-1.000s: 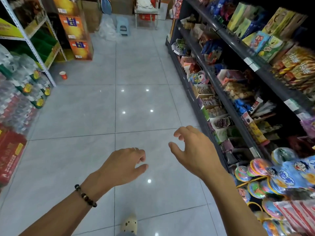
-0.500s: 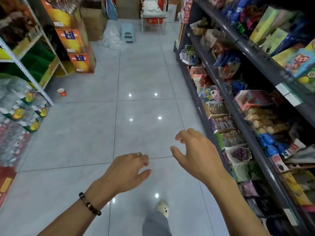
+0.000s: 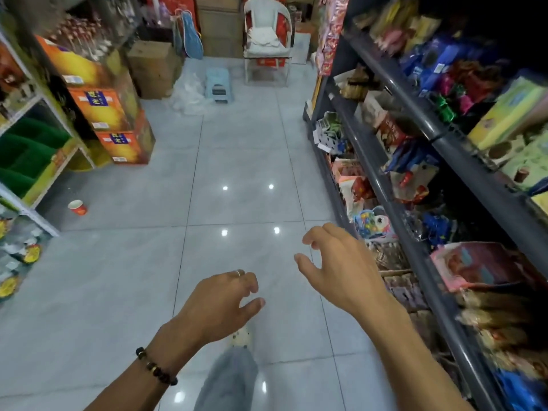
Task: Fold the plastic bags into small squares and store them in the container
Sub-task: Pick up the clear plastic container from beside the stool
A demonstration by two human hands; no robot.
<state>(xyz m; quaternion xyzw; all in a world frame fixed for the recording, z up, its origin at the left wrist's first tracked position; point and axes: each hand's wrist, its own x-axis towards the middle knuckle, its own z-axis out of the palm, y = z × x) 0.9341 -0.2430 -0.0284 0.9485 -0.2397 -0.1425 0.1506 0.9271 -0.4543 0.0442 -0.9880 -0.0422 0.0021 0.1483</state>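
A heap of clear plastic bags lies on the tiled floor at the far end of the aisle, next to a small blue stool. My left hand hangs in front of me with loosely curled fingers and holds nothing; it wears a ring and a bead bracelet. My right hand is raised a little higher, fingers relaxed and spread, also holding nothing. Both hands are far from the bags. No storage container can be made out.
A dark snack shelf lines the right side. Orange cartons and a white rack stand on the left. A red paper cup sits on the floor. A white chair stands at the far end. My leg steps forward.
The view has advanced down the aisle; the stool, bags and chair are closer. My leg has swung forward. Both hands stay held out, holding nothing.
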